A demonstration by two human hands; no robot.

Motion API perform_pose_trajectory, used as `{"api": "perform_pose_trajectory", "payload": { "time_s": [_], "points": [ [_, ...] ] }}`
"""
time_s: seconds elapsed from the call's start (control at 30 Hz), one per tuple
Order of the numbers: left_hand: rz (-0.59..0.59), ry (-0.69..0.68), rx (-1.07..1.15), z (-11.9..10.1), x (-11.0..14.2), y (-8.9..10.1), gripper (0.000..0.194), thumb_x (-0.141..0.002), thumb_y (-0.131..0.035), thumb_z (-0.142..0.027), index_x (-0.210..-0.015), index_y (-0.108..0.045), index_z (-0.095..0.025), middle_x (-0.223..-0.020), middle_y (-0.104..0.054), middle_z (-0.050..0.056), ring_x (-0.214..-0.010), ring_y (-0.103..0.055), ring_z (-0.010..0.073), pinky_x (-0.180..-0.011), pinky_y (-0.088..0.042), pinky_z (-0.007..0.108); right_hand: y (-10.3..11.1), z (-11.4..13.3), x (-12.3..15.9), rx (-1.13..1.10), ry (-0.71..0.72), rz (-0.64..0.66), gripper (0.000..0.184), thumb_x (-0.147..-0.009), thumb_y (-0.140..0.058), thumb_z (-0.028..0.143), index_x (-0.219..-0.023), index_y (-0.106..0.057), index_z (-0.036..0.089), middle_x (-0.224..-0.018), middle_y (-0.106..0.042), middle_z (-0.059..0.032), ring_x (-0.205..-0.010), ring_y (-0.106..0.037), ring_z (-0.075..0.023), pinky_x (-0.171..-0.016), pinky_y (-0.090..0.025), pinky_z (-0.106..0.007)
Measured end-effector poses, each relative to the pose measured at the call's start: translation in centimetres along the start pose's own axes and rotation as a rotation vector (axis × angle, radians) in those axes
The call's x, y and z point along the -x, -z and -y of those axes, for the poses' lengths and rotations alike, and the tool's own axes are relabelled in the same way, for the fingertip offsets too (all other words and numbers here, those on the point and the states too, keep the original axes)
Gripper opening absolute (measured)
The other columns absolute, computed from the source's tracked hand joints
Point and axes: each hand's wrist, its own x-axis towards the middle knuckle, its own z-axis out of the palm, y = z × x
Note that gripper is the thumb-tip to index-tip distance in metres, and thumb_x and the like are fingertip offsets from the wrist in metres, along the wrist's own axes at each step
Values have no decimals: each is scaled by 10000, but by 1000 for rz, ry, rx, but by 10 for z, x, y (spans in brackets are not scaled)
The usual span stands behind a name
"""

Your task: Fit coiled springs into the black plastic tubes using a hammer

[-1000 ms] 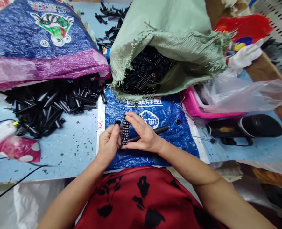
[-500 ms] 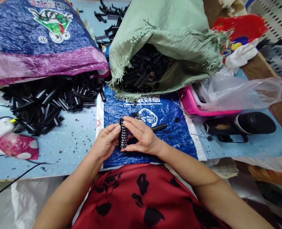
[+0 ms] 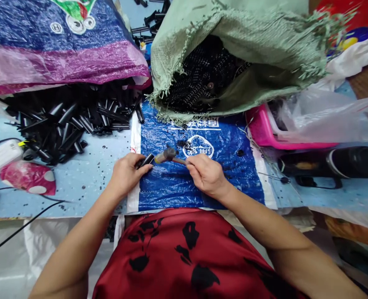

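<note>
My left hand (image 3: pixel 126 172) is closed around a small black plastic piece (image 3: pixel 147 160) at the left side of the blue printed sheet (image 3: pixel 177 189). Its end points to the right, and the fingers cover the rest. My right hand (image 3: pixel 209 174) grips the handle of a small hammer (image 3: pixel 169 154). The hammer's head has a yellowish, translucent face and a dark middle, close to the end of the black piece; whether they touch I cannot tell. Small black bits (image 3: pixel 184 144) lie on the sheet beyond the hammer.
Black plastic pieces (image 3: pixel 67 120) are heaped below a blue and purple sack (image 3: pixel 68 64) at left. A green woven sack (image 3: pixel 265 45) lies open with black parts (image 3: pixel 202 79) inside. At right are a pink tray (image 3: pixel 261 126) and a black bottle (image 3: pixel 352 162).
My right hand has left the black piece with printed characters and taken up the hammer. My left hand has shifted left, holding a black piece tilted. The view has moved slightly.
</note>
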Motion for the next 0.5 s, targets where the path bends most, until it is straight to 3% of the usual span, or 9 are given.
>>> {"api": "perform_pose_trajectory", "payload": {
  "time_s": [0.07, 0.13, 0.2, 0.27, 0.4, 0.5],
  "points": [
    [110, 64, 50, 2, -5, 1, 331, -763, -832, -514, -911, -771, -224, -717, -650, 18, -647, -586, 191, -604, -417, 309, -3, 6, -13, -26, -19, -35, 269, -1088, -446, 284, -1146, -697, 202, -912, -721, -87, -827, -662, -208, -760, -542, -337],
    [170, 109, 108, 2, -10, 1, 344, -754, -832, -520, -891, -745, -216, -636, -584, -14, -563, -517, 163, -544, -356, 297, -8, 10, -24, 31, -36, 69, 326, -1102, -422, 332, -1071, -720, 204, -830, -700, -73, -743, -629, -200, -697, -512, -334],
    [171, 108, 118, 4, -13, 1, 315, -742, -835, -476, -858, -713, -210, -618, -560, -27, -548, -481, 148, -533, -327, 292, -13, 13, -30, 100, -45, 179, 379, -1109, -410, 368, -1005, -735, 201, -762, -674, -62, -674, -589, -189, -645, -479, -332],
    [162, 80, 93, 5, -17, 4, 301, -713, -851, -433, -804, -674, -207, -633, -573, -22, -570, -480, 144, -544, -326, 290, -14, 16, -31, 89, -16, 169, 374, -1109, -405, 363, -1050, -737, 202, -780, -687, -66, -688, -600, -188, -657, -486, -332],
    [242, 100, 69, 4, -28, 6, 355, -662, -881, -431, -763, -621, -209, -621, -580, -27, -577, -490, 144, -551, -333, 284, -17, 29, -27, -50, 229, 26, 347, -1115, -399, 341, -1174, -710, 197, -878, -727, -75, -777, -648, -187, -723, -517, -323],
    [292, 138, 45, -4, -35, 3, 364, -674, -864, -432, -761, -588, -212, -605, -551, -46, -559, -471, 130, -548, -318, 274, -23, 37, -25, 23, 344, 144, 320, -1109, -465, 328, -1009, -723, 166, -727, -646, -35, -654, -578, -159, -617, -445, -302]
  ]
}}
